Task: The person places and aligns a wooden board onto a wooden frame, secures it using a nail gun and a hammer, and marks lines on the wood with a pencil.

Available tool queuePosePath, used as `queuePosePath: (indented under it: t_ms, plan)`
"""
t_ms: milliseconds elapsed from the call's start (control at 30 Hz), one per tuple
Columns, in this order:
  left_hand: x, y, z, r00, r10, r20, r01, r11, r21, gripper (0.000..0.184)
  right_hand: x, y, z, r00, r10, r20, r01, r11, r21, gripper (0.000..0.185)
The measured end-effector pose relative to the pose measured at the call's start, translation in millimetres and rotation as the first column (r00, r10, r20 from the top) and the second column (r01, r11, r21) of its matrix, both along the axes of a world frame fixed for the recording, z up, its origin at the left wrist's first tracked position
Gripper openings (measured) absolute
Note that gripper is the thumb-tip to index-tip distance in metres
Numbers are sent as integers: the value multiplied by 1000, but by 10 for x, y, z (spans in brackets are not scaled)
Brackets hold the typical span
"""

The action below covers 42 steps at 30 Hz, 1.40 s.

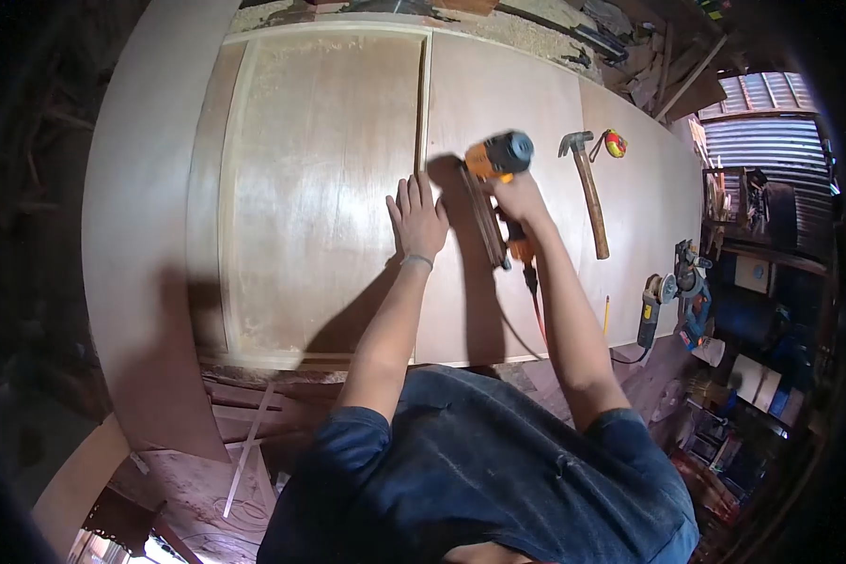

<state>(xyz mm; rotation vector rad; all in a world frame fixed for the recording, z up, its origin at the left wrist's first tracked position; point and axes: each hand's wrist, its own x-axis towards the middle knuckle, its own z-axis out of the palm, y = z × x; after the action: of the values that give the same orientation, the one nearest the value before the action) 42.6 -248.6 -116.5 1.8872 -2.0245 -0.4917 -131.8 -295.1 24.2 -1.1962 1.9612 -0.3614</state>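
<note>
My left hand (417, 216) lies flat on the plywood panel (329, 188), fingers spread, beside the narrow wooden strip (425, 103) that runs across the panel. Nothing is in it. To its right, my right hand (520, 199) is wrapped round the handle of an orange and black nail gun (498, 155). The gun's long dark magazine points back toward my body, and a hose hangs from the handle. The nose of the gun is close to the strip; whether it touches cannot be made out.
A claw hammer (589, 193) and a red-yellow tape measure (615, 143) lie on the right of the panel. Near its right edge are a pencil (606, 314), an angle grinder (650, 310) and a blue power tool (694, 301). A long curved-looking board (132, 216) is at left.
</note>
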Motion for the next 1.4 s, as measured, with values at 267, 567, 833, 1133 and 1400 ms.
queuePosePath:
  t_ms: [267, 567, 833, 1133, 1400]
  plan:
    - [19, -7, 37, 996, 33, -89, -35, 999, -21, 70, 186, -1402, 170, 978, -53, 199, 44, 998, 47, 27]
    - [19, -18, -6, 994, 23, -102, -25, 999, -19, 70, 254, -1641, 367, 985, -26, 173, 12, 997, 82, 20]
    - [30, 29, -21, 997, 15, -80, -16, 1000, -15, 70, 263, -1770, 379, 995, 46, 86, -53, 995, 79, 26]
    - [26, 5, 65, 995, 26, -93, -26, 1000, 3, 70, 76, -2259, 281, 986, -12, 164, 23, 998, -63, 18]
    - [25, 1, -31, 999, 15, -42, -15, 1000, 6, 74, 125, -2578, 245, 978, 26, 206, -11, 997, -74, 16]
